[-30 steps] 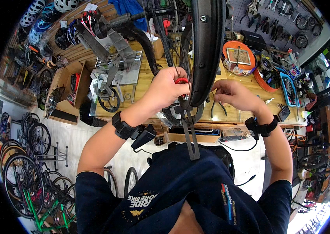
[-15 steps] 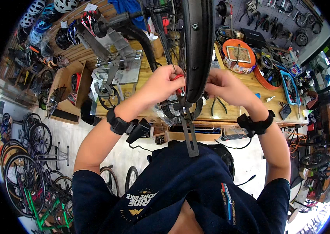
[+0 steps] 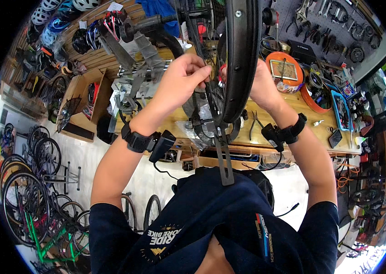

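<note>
A black bicycle wheel rim (image 3: 241, 59) stands upright in a truing stand (image 3: 224, 160) right in front of me. My left hand (image 3: 183, 82) is at the rim's left side, beside the spokes, thumb and fingertips pinched together; what lies between them is too small to make out. On the other side, my right hand (image 3: 262, 89) reaches behind the rim, which hides most of its fingers. A small red spoke wrench (image 3: 222, 73) shows at the rim's left edge, apparently at the right hand's fingertips. Both wrists wear black straps with small devices.
Pliers (image 3: 254, 125) lie on the wooden bench (image 3: 300, 107) to the right of the stand. Beyond are an orange round container (image 3: 273, 59), a blue tray (image 3: 339, 107) and a tool pegboard (image 3: 288, 23). A metal fixture (image 3: 138, 61) and cardboard box (image 3: 81, 102) are at left.
The red spoke wrench has passed from my left hand to the rim's right-hand side. My left hand has moved up and slightly left; my right hand has moved up and closer behind the rim.
</note>
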Tool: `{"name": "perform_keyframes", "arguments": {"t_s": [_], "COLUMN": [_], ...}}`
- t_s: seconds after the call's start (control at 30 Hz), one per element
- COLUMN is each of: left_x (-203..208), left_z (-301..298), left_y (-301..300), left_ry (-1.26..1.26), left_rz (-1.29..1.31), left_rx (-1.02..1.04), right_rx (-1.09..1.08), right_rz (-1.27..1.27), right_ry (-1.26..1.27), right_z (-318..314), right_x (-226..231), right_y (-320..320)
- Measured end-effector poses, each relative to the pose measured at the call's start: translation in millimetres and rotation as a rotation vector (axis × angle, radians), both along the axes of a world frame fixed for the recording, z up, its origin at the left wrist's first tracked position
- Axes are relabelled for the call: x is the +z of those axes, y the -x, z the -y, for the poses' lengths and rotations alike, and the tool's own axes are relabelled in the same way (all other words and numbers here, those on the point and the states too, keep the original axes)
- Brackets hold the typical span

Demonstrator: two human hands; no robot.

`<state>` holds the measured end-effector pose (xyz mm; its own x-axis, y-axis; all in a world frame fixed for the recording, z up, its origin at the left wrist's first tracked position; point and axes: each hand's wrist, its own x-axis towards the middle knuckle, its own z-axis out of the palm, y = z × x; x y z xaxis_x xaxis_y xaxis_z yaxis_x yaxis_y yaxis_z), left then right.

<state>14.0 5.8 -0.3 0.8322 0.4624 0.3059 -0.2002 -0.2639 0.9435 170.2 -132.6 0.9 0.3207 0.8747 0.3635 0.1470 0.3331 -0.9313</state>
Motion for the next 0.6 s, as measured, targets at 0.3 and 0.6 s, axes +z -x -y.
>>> {"name": "perform_keyframes", "arguments": {"t_s": [0.3, 0.6], "left_x": [-76, -4], "left_z": [-60, -21], "left_y": [-12, 11], "left_ry": [-0.323, 0.079], "left_rz": [-0.251, -0.143], "left_rx": [0.242, 0.146], "right_rx": [-0.161, -0.143], "right_rz": [0.050, -0.032], "right_ry": [0.084, 0.200], "right_z": [4, 48], "right_x": [-3, -15], "right_y": [-18, -30]}}
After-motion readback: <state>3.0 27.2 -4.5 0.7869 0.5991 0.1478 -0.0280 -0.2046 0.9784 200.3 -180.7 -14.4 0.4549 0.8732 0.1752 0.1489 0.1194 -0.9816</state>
